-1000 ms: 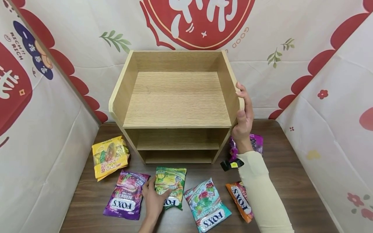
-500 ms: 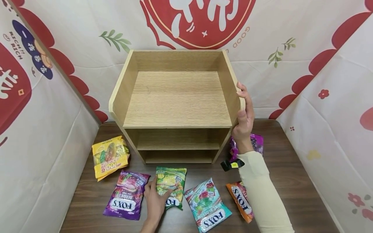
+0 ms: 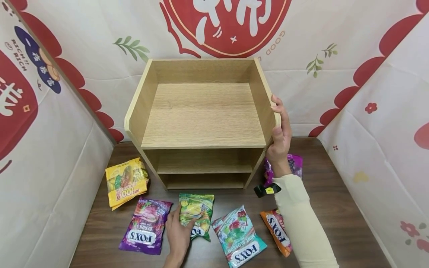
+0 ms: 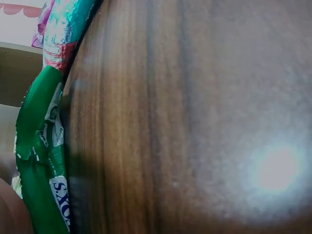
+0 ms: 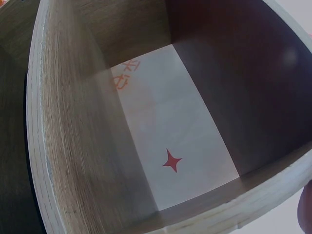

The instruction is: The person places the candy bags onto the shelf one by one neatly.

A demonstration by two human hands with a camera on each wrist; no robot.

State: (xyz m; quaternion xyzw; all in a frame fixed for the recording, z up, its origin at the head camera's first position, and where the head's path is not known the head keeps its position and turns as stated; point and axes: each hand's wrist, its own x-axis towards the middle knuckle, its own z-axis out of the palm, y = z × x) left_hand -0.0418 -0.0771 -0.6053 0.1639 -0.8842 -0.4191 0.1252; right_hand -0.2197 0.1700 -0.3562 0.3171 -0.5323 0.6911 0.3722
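Note:
My left hand (image 3: 178, 232) holds a green FOX'S candy bag (image 3: 197, 214) by its left side, with the thumb across its lower part. The bag lies on the table before the shelf. In the left wrist view, the bag's green edge (image 4: 36, 161) stands beside part of that hand at lower left. A wooden shelf (image 3: 204, 115) with an open top tray and two compartments stands at the back. My right hand (image 3: 281, 136) grips the top of its right side panel, fingers outside and thumb toward the front. In the right wrist view, a shelf compartment (image 5: 78, 146) fills most of the picture.
On the dark wood table (image 3: 321, 208) lie a purple berries bag (image 3: 145, 225), yellow packets (image 3: 127, 182), a teal mint bag (image 3: 238, 236) and an orange bag (image 3: 276, 230). Another purple bag (image 3: 295, 165) is partly behind the right arm. Printed fabric walls (image 3: 375, 156) enclose the table.
My left hand has shifted very slightly to the right on the green candy bag. The right hand, shelf and other bags stay in place.

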